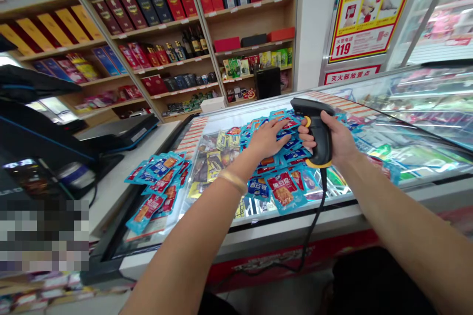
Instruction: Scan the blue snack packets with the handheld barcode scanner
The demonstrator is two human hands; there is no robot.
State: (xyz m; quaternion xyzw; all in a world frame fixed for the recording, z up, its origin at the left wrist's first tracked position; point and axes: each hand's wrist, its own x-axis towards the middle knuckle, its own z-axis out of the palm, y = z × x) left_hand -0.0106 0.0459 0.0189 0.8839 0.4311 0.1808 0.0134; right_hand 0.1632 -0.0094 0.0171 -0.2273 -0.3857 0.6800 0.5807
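Observation:
My right hand (338, 140) grips a black and yellow barcode scanner (320, 133) by its handle, above the right part of a large pile of blue and red snack packets (284, 189). My left hand (266, 139) rests on the pile, palm down, with its fingers spread over the packets. It wears a bangle at the wrist. The packets lie on the glass top of a freezer (218, 197). A smaller heap of similar packets (158, 172) lies at the left end of the glass.
The scanner's cable (321, 206) hangs over the freezer's front edge. To the left, a counter (121, 177) holds dark checkout equipment (44, 113). Shelves (162, 27) with boxes and bottles stand behind. A thin dark bar crosses the glass at the right.

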